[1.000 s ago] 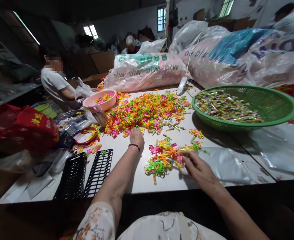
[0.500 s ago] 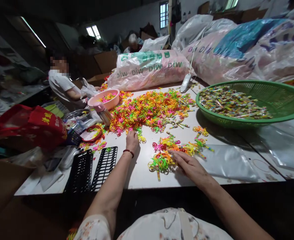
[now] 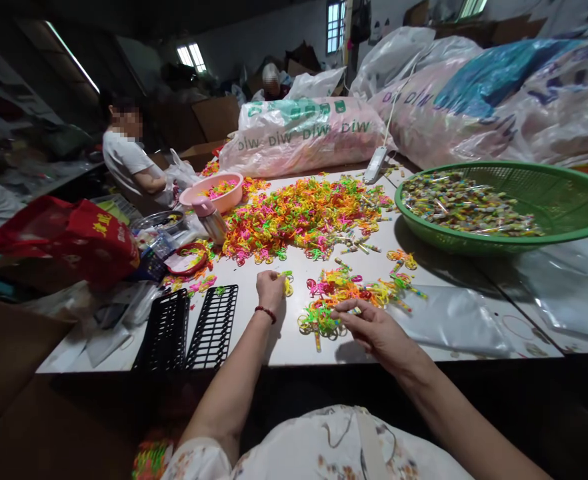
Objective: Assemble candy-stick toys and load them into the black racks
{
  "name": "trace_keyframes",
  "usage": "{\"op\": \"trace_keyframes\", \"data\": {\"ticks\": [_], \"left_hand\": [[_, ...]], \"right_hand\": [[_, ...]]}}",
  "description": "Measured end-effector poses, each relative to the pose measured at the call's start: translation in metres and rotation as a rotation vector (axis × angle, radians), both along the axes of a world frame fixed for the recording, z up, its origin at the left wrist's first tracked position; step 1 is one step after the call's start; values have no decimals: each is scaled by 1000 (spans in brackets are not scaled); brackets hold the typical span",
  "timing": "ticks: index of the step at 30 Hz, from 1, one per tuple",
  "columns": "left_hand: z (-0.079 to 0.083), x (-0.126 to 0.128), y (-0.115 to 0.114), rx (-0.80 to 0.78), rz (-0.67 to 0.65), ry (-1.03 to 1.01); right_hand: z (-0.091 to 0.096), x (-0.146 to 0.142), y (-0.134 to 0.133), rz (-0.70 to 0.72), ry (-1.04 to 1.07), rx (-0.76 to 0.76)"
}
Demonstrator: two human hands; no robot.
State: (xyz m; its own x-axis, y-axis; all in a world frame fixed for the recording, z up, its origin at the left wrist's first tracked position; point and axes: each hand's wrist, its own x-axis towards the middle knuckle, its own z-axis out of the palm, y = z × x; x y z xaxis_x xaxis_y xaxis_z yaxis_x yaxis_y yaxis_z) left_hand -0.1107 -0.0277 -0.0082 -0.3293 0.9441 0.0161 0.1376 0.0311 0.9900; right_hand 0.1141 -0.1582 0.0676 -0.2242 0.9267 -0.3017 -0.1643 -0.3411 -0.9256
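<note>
Close to the front of the loose pile, my left hand (image 3: 271, 291) is closed, its fingers pinching a small yellow and green looped plastic piece (image 3: 288, 283). My right hand (image 3: 374, 328) is over the right edge of a smaller heap (image 3: 341, 291) of coloured plastic pieces and striped tubes. Thumb and fingertips there are pinched together beside bright green pieces; what lies between them is too small to make out. Behind both hands spreads the large pile (image 3: 299, 217) of orange, yellow, pink and green pieces.
A green basket (image 3: 504, 245) of striped tubes stands right, above flat clear bags (image 3: 454, 320). Black plastic racks (image 3: 213, 327), a pink-lidded bottle (image 3: 211, 220), a pink basin (image 3: 219, 199) and a red bag (image 3: 94, 240) are left. A co-worker (image 3: 131, 160) sits beyond; stuffed sacks (image 3: 304, 137) line the back.
My left hand has drawn back from the large pile toward me, with the yellow and green piece at its fingers. My right hand's fingers have curled into a pinch over the small heap.
</note>
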Motion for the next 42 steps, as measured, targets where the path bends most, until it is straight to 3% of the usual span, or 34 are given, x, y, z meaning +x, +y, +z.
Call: {"op": "trace_keyframes", "data": {"ticks": [6, 10, 14, 20, 35, 42], "left_hand": [[36, 17, -39, -12, -142, -334], [62, 36, -72, -47, -222, -663], [70, 55, -98, -45, -219, -547], [64, 69, -114, -60, -269, -378], [56, 72, -118, -137, -290, -166], [50, 65, -118, -61, -242, 93]], "right_hand": [[-8, -5, -2, -4, -171, 285], [-9, -9, -2, 50, -311, 338], [-8, -15, -3, 30, -282, 323], [-17, -19, -5, -5, -208, 318], [-9, -12, -10, 23, -404, 551], [-2, -22, -17, 85, -533, 713]]}}
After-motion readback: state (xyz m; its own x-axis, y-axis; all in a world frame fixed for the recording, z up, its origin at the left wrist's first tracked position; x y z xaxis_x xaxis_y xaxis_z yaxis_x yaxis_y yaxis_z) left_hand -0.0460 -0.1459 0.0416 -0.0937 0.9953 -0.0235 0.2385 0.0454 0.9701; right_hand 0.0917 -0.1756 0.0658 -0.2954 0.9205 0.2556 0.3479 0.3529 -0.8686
